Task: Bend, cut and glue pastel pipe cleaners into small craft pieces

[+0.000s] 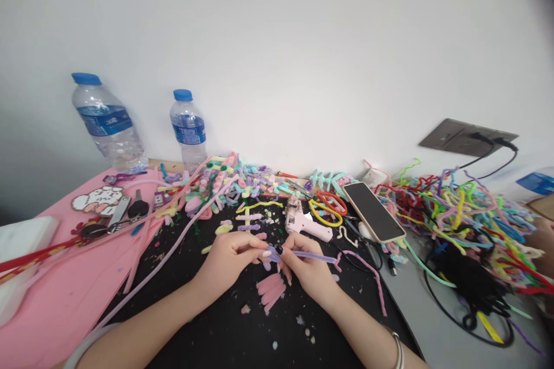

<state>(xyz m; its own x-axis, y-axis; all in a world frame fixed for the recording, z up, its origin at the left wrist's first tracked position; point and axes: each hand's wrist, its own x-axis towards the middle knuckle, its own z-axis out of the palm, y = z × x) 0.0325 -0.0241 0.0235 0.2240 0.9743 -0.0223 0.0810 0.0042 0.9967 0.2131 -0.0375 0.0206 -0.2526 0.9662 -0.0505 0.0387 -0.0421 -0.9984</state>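
Observation:
A light purple pipe cleaner (318, 256) is pinched between my two hands, just above a black mat (208, 311). My left hand (227, 259) closes finger and thumb on its folded left end. With thumb and forefinger, my right hand (309, 268) grips it alongside, and a straight length sticks out to the right. The fingertips partly hide the folded part. Below them, a bundle of short pink pipe cleaner pieces (271, 291) lies on the mat. Just beyond my hands rests a pale pink glue gun (308, 226).
Trimmed pipe cleaners (220, 184) heap along the wall. A phone (375, 212) lies at right, before a tangled pile of coloured pipe cleaners (459, 207) and black cable (476, 285). Two water bottles (108, 127) stand at back left; keys (137, 207) lie on pink board (64, 265).

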